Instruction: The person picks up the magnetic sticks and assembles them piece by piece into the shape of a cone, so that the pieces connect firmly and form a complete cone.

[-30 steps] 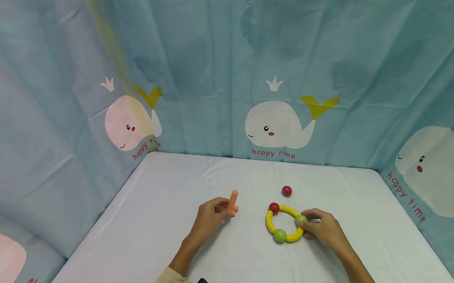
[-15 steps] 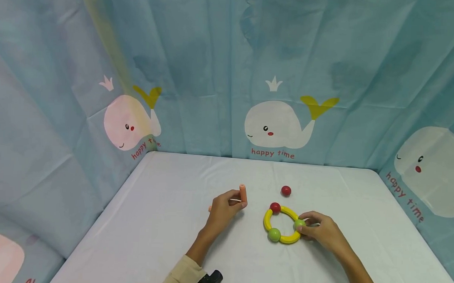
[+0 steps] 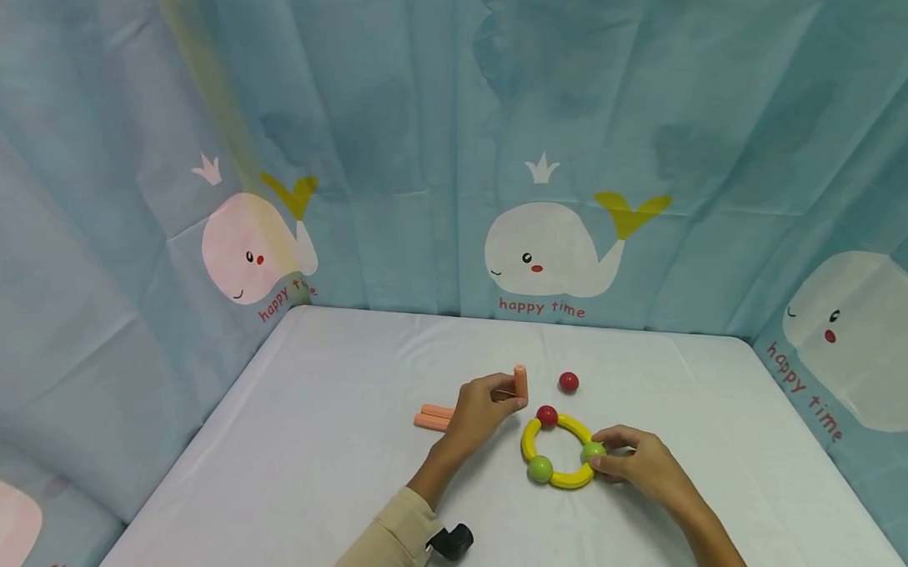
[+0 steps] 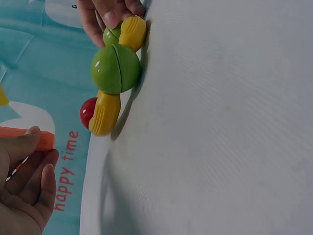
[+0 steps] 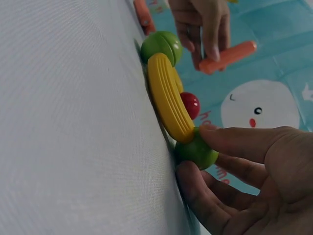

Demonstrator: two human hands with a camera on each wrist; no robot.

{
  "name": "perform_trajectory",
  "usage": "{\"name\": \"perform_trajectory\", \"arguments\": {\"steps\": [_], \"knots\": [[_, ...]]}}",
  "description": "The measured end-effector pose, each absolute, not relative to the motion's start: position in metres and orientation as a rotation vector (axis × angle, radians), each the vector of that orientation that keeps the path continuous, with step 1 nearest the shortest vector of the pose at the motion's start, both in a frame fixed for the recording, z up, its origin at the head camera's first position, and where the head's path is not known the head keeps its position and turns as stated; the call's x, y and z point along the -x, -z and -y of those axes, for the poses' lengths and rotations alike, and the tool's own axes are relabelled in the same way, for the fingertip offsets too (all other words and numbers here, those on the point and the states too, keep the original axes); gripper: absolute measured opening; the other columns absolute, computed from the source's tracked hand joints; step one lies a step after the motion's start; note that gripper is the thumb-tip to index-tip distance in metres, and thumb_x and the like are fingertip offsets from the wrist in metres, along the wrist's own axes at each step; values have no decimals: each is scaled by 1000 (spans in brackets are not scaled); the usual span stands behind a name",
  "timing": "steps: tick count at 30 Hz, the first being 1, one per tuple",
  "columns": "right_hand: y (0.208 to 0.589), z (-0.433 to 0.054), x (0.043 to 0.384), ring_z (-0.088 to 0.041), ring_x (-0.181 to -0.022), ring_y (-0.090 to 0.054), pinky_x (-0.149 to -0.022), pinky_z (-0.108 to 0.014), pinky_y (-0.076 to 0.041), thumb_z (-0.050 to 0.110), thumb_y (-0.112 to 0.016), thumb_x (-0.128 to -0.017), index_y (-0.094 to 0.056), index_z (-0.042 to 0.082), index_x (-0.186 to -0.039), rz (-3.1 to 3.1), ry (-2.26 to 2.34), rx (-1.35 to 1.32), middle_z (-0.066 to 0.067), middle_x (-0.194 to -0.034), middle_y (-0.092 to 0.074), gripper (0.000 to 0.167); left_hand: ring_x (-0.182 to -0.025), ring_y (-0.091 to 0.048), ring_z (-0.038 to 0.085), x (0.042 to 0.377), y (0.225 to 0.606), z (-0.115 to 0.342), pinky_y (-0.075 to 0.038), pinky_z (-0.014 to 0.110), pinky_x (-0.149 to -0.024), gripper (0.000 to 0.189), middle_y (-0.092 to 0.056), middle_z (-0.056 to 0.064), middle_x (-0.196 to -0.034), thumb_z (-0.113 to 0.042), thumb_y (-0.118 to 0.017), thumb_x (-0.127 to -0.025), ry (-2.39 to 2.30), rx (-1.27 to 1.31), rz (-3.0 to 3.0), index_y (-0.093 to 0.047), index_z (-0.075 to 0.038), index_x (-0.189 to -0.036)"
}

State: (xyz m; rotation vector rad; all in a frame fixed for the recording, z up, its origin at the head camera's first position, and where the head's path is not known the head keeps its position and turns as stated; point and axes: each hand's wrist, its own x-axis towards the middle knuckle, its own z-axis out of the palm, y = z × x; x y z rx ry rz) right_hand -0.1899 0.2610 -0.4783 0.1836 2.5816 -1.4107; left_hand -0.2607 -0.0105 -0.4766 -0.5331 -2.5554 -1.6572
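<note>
My left hand (image 3: 481, 413) pinches an orange stick (image 3: 521, 383) between thumb and fingers and holds it upright above the table, just left of a loose red ball (image 3: 568, 383). My right hand (image 3: 640, 467) pinches a green ball (image 5: 196, 151) on the right side of a ring. Curved yellow pieces (image 5: 168, 95), a second green ball (image 4: 116, 69) and a red ball (image 3: 547, 416) make up the rest of that ring, which lies flat on the table. In the left wrist view the held stick (image 4: 45, 140) is partly cut off.
More orange sticks (image 3: 434, 417) lie on the white table (image 3: 305, 462), left of the ring and partly behind my left forearm. A blue curtain (image 3: 399, 148) with printed whales hangs along the table's back and sides.
The left hand has carried its orange stick rightward, away from the other sticks, toward the ring's far side. My right hand and the ring have shifted and turned slightly.
</note>
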Motion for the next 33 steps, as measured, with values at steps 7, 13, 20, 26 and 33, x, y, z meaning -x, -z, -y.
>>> {"name": "perform_trajectory", "arguments": {"steps": [7, 13, 20, 26, 33], "knots": [[480, -261, 190, -20, -87, -67, -72, -31, -60, 21, -88, -87, -75, 7, -125, -2595, 1374, -191, -10, -115, -69, 42, -98, -73, 9, 269, 478, -12, -59, 25, -92, 33, -80, -1, -110, -17, -80, -97, 1627, 579, 2606, -75, -11, -129], [479, -261, 190, -20, -88, -68, -73, -32, -61, 21, -87, -87, -75, 6, -126, -2576, 1392, -177, -11, -116, -70, 43, -100, -72, 7, 272, 478, -23, -58, 24, -94, 30, -79, -4, -108, -17, -78, -98, 1639, 582, 2638, -76, -12, -127], [480, -261, 191, -19, -89, -68, -73, -32, -60, 21, -88, -86, -76, 8, -126, -2590, 1381, -186, -7, -115, -71, 43, -104, -72, 9, 268, 478, -27, -59, 25, -93, 28, -78, -4, -112, -18, -78, -98, 1616, 583, 2684, -77, -13, -125], [480, -260, 191, -19, -89, -68, -74, -33, -61, 21, -88, -86, -76, 8, -126, -2588, 1388, -196, -7, -115, -71, 43, -106, -72, 10, 267, 479, -27, -59, 26, -94, 27, -78, -4, -114, -18, -78, -98, 1598, 590, 2703, -77, -13, -125], [480, -260, 190, -19, -89, -69, -75, -34, -62, 21, -88, -87, -76, 8, -126, -2591, 1386, -195, -7, -115, -71, 43, -107, -72, 10, 267, 480, -27, -59, 26, -95, 29, -78, -4, -115, -19, -78, -98, 1605, 581, 2704, -76, -13, -126]]}}
